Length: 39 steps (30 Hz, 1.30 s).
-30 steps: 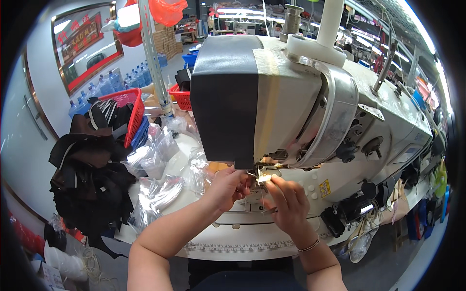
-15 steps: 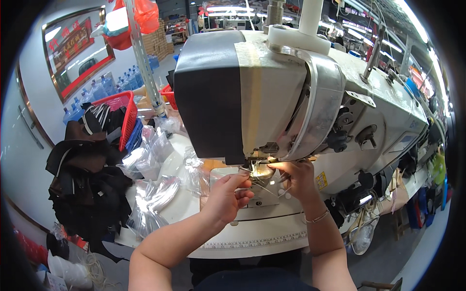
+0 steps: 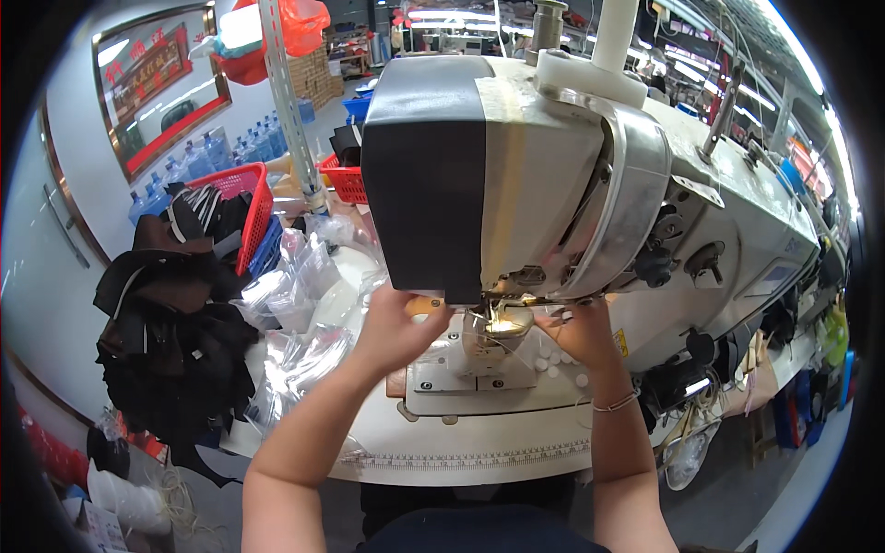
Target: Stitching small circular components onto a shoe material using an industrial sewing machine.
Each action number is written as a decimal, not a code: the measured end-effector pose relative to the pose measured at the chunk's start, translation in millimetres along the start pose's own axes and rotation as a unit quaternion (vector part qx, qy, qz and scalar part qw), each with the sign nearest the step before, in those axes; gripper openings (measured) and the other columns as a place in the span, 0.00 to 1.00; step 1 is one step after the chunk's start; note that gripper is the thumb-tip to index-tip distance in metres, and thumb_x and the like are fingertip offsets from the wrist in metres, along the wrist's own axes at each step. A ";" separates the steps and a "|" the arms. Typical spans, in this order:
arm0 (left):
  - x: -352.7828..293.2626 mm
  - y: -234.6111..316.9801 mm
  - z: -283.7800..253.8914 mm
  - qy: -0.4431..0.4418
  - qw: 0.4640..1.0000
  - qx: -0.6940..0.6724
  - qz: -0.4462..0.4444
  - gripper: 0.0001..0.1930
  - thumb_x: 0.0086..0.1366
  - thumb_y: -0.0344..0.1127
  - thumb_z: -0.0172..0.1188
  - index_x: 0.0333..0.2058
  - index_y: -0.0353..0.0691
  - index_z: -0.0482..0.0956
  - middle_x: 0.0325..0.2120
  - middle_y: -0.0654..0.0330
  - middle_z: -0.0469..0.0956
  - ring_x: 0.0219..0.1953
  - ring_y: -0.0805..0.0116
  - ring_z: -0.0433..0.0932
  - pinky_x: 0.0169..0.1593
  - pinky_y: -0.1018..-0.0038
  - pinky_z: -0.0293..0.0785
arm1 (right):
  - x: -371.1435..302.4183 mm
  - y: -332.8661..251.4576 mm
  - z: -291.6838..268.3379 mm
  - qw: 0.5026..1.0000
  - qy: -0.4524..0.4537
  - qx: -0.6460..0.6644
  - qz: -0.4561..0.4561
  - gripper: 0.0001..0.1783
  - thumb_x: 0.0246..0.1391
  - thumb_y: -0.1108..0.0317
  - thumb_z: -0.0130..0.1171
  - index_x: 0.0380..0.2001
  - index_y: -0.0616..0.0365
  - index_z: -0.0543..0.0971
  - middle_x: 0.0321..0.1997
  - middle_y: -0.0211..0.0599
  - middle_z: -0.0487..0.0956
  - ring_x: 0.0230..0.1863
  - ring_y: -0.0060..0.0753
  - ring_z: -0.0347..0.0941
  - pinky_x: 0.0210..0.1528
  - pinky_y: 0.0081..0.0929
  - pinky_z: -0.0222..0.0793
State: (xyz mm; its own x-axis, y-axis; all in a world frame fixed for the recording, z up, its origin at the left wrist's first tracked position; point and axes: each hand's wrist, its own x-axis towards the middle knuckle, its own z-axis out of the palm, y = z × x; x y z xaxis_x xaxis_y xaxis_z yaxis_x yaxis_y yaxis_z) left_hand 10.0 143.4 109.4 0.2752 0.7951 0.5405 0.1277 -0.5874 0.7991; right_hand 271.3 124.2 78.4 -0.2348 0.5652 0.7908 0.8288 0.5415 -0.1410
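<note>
A large sewing machine (image 3: 539, 175) with a black front cover fills the middle of the view. Light falls on its needle area (image 3: 505, 323), above a small raised bed (image 3: 496, 364). My left hand (image 3: 398, 330) reaches up beside the black cover; its thumb points toward the needle area, and the other fingers are mostly hidden behind the machine head. On the needle's other side, my right hand (image 3: 583, 334) is bent close under the machine arm, fingertips partly hidden. A thin pale thread seems to run near it. Whether either hand holds anything cannot be made out.
Clear plastic bags (image 3: 300, 364) lie on the white table at the left, beside a heap of black and brown pieces (image 3: 175, 323) and a red basket (image 3: 258, 212). Small white discs (image 3: 554, 360) sit by the bed. A measuring tape (image 3: 470, 461) lines the front edge.
My left hand has moved from in front of the needle up and left, partly behind the machine head. My right hand has shifted slightly right, away from the needle. The view has shifted a little.
</note>
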 end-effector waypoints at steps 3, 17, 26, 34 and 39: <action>17.5 -11.4 -4.2 -0.175 0.975 0.106 -0.088 0.17 0.50 0.37 0.61 0.39 0.38 0.75 0.38 0.55 0.75 0.43 0.63 0.72 0.47 0.71 0.67 | -9.9 -12.2 -28.4 0.999 0.026 0.010 0.014 0.26 0.28 0.52 0.70 0.32 0.56 0.77 0.33 0.34 0.75 0.34 0.38 0.69 0.37 0.31 0.66; 68.7 -18.6 -12.7 -0.350 0.934 -0.069 0.031 0.11 0.55 0.27 0.56 0.39 0.36 0.75 0.34 0.55 0.76 0.35 0.65 0.74 0.39 0.74 0.71 | 2.7 -96.8 -12.6 0.981 -0.004 -0.127 -0.150 0.14 0.37 0.72 0.56 0.33 0.56 0.77 0.35 0.27 0.76 0.34 0.25 0.72 0.30 0.21 0.64; 60.8 -8.2 -8.2 -0.325 0.915 0.186 0.151 0.13 0.53 0.31 0.61 0.39 0.40 0.75 0.33 0.58 0.76 0.35 0.66 0.75 0.40 0.73 0.71 | -0.9 -106.1 -13.3 0.983 -0.025 -0.145 -0.107 0.13 0.37 0.73 0.55 0.33 0.57 0.76 0.37 0.27 0.75 0.38 0.27 0.71 0.32 0.23 0.64; 47.6 12.2 -9.3 -0.309 0.945 0.109 -0.027 0.12 0.54 0.32 0.60 0.37 0.37 0.75 0.30 0.60 0.76 0.30 0.71 0.75 0.38 0.75 0.72 | 7.8 -85.1 -16.0 0.987 -0.001 -0.118 -0.109 0.12 0.38 0.71 0.55 0.31 0.52 0.75 0.37 0.22 0.74 0.38 0.23 0.70 0.29 0.21 0.63; 40.1 38.4 -6.8 -0.303 0.914 0.130 -0.237 0.05 0.54 0.29 0.57 0.31 0.37 0.76 0.23 0.63 0.74 0.25 0.76 0.73 0.29 0.78 0.71 | 8.3 -67.2 -15.4 0.992 -0.015 -0.081 -0.097 0.12 0.35 0.71 0.57 0.29 0.50 0.75 0.33 0.21 0.75 0.33 0.24 0.70 0.30 0.22 0.66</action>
State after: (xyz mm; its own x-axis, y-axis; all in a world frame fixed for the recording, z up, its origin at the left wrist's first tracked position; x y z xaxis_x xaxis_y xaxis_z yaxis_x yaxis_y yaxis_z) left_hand 19.5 153.7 163.6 0.5971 0.7863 -0.1585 0.5702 -0.2772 0.7733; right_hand 221.4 82.9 103.6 -0.4104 0.4799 0.7754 0.8366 0.5365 0.1107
